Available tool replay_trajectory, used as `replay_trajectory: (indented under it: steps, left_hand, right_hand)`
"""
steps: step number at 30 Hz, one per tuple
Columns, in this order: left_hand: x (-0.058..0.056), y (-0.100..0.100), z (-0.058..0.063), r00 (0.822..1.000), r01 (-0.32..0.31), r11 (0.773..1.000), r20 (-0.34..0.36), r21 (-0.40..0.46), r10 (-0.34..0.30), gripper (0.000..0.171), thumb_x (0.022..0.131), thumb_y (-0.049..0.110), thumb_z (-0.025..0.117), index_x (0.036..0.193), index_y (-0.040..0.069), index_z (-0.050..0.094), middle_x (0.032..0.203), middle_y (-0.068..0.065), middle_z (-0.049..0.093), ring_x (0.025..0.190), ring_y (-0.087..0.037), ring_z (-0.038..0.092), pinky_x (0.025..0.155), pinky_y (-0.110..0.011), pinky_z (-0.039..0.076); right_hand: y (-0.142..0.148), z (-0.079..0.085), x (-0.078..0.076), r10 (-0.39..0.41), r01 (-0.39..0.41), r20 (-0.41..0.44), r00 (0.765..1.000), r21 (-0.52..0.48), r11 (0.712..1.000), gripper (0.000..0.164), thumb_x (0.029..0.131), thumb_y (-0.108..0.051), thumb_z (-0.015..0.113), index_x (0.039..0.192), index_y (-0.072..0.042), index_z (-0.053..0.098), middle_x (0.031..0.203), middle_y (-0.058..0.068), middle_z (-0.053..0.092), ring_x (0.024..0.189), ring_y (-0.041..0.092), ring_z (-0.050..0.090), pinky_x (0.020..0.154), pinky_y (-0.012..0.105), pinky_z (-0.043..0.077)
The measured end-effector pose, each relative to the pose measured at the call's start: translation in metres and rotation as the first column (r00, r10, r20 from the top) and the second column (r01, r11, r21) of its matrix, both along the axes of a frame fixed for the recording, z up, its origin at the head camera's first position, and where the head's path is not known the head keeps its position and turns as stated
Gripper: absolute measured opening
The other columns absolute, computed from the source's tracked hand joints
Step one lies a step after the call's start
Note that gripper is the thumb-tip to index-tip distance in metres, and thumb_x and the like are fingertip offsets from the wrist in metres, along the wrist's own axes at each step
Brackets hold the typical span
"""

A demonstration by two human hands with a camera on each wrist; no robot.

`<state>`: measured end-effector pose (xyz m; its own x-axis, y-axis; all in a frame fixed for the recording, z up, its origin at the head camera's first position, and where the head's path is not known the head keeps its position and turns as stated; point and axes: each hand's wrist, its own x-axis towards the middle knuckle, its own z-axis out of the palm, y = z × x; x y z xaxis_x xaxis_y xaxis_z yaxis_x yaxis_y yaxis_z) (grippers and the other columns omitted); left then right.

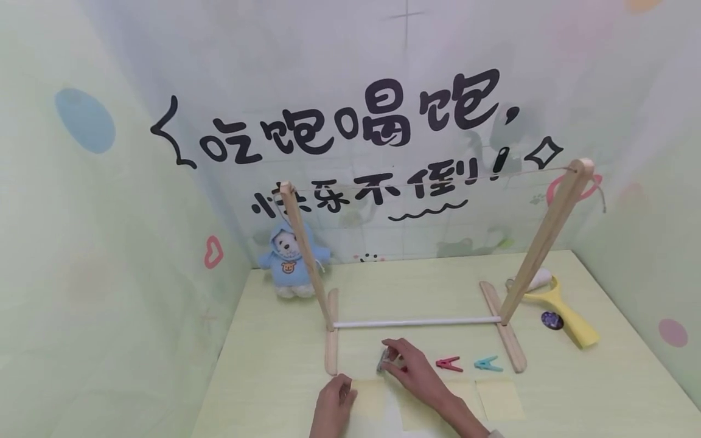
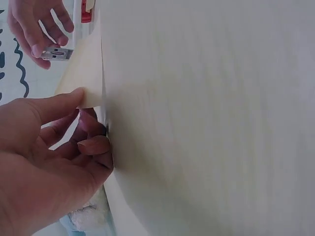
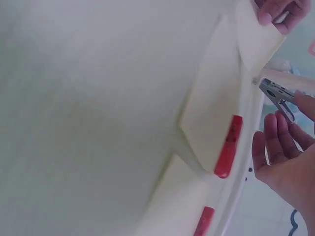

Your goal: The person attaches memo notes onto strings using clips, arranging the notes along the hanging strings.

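My left hand (image 1: 332, 406) pinches the corner of a pale yellow paper note (image 2: 84, 73) between thumb and fingers, lifting it off the table. My right hand (image 1: 418, 377) grips a grey clothespin (image 3: 278, 93) by its handles, close to that note; in the head view the clothespin (image 1: 382, 361) is just left of the fingertips. More yellow notes lie to the right, one (image 1: 501, 399) in full view and others partly under my right forearm. Beyond them rest a red clothespin (image 1: 449, 364) and a light blue clothespin (image 1: 488, 364). Another bit of red shows behind my right hand.
A wooden frame stands ahead: a left post (image 1: 306, 255), a right post (image 1: 547, 243), a white rod (image 1: 416, 322) low between them and a thin string (image 1: 438, 182) across their tops. Behind sits a plush toy (image 1: 290, 267). A yellow-handled roller (image 1: 572, 319) and dark round disc (image 1: 552, 320) lie right.
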<state>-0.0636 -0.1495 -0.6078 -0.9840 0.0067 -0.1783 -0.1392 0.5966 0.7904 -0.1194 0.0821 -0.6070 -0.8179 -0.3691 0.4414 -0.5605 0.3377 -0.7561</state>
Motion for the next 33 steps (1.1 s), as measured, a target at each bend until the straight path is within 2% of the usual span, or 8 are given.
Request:
replay_trajectory:
  steps: [4,5,9,11,16,21,27,33]
  left_hand:
    - [-0.008,-0.001,-0.011,0.993,-0.051,0.993,-0.096,0.11,0.061,0.014,0.103,0.023,0.077,0.107,0.011,0.073,0.093,0.009,0.064,0.079,-0.001,0.053,0.067,-0.022,0.046]
    - [-0.01,0.001,-0.005,0.988,-0.063,0.989,-0.129,0.135,0.081,0.015,0.102,0.025,0.077,0.106,0.011,0.074,0.095,0.008,0.065,0.081,-0.001,0.054,0.068,-0.021,0.047]
    - [-0.02,0.011,0.037,0.965,-0.084,0.974,-0.226,0.209,0.131,0.015,0.103,0.025,0.077,0.108,0.011,0.074,0.108,0.002,0.07,0.089,-0.004,0.057,0.073,-0.02,0.046]
    - [-0.022,0.018,0.075,0.949,-0.056,0.976,-0.292,0.21,0.117,0.011,0.103,0.014,0.077,0.109,0.006,0.073,0.113,-0.007,0.071,0.092,-0.011,0.058,0.075,-0.022,0.045]
    - [-0.039,0.024,0.117,0.888,-0.003,0.98,-0.449,0.197,0.093,0.003,0.106,0.009,0.072,0.103,0.008,0.073,0.12,-0.009,0.072,0.101,-0.022,0.061,0.08,-0.026,0.047]
    - [-0.057,0.027,0.155,0.825,0.056,0.974,-0.559,0.221,0.079,0.011,0.108,0.008,0.069,0.099,0.003,0.071,0.13,-0.015,0.072,0.112,-0.033,0.065,0.079,-0.025,0.05]
    - [-0.078,0.027,0.202,0.818,0.069,0.961,-0.566,0.268,0.1,0.013,0.109,0.01,0.068,0.11,-0.002,0.073,0.142,-0.016,0.07,0.125,-0.037,0.066,0.092,-0.033,0.057]
    - [-0.092,0.027,0.241,0.801,0.1,0.945,-0.589,0.311,0.109,0.014,0.109,0.008,0.067,0.111,-0.005,0.072,0.147,-0.017,0.068,0.14,-0.035,0.062,0.106,-0.05,0.058]
  right_hand:
    - [0.007,0.026,-0.007,-0.038,0.037,-0.016,0.999,-0.038,0.999,0.029,0.095,-0.003,0.082,0.121,0.001,0.069,0.11,0.009,0.069,0.099,0.025,0.068,0.077,0.032,0.063]
    - [0.01,0.035,-0.01,-0.042,0.04,-0.042,0.998,-0.044,0.998,0.029,0.094,0.0,0.082,0.12,0.0,0.069,0.114,0.011,0.069,0.101,0.027,0.068,0.079,0.034,0.063]
    - [0.022,0.081,-0.021,-0.039,0.031,-0.147,0.988,-0.058,0.998,0.033,0.09,0.009,0.082,0.118,-0.001,0.071,0.127,0.015,0.063,0.112,0.026,0.064,0.087,0.036,0.062]
    - [0.028,0.106,-0.024,-0.03,0.019,-0.18,0.983,-0.062,0.998,0.034,0.089,0.013,0.081,0.119,0.001,0.071,0.131,0.016,0.062,0.116,0.025,0.062,0.09,0.031,0.06]
    - [0.041,0.168,-0.024,-0.037,0.026,-0.253,0.967,-0.049,0.998,0.041,0.083,0.016,0.084,0.119,-0.001,0.073,0.134,0.016,0.062,0.124,0.02,0.059,0.1,0.014,0.049]
    - [0.048,0.22,-0.022,-0.004,-0.001,-0.296,0.955,-0.019,1.0,0.044,0.082,0.017,0.085,0.118,-0.005,0.074,0.137,0.014,0.062,0.129,0.017,0.056,0.104,0.01,0.046]
    - [0.048,0.27,-0.029,0.055,-0.063,-0.409,0.911,-0.007,0.998,0.038,0.085,0.013,0.085,0.118,-0.002,0.075,0.137,0.017,0.062,0.131,0.019,0.056,0.1,0.016,0.049]
    - [0.044,0.308,-0.04,0.028,-0.027,-0.473,0.881,0.01,1.0,0.037,0.081,0.019,0.085,0.114,0.004,0.075,0.133,0.02,0.063,0.129,0.018,0.057,0.099,0.016,0.049]
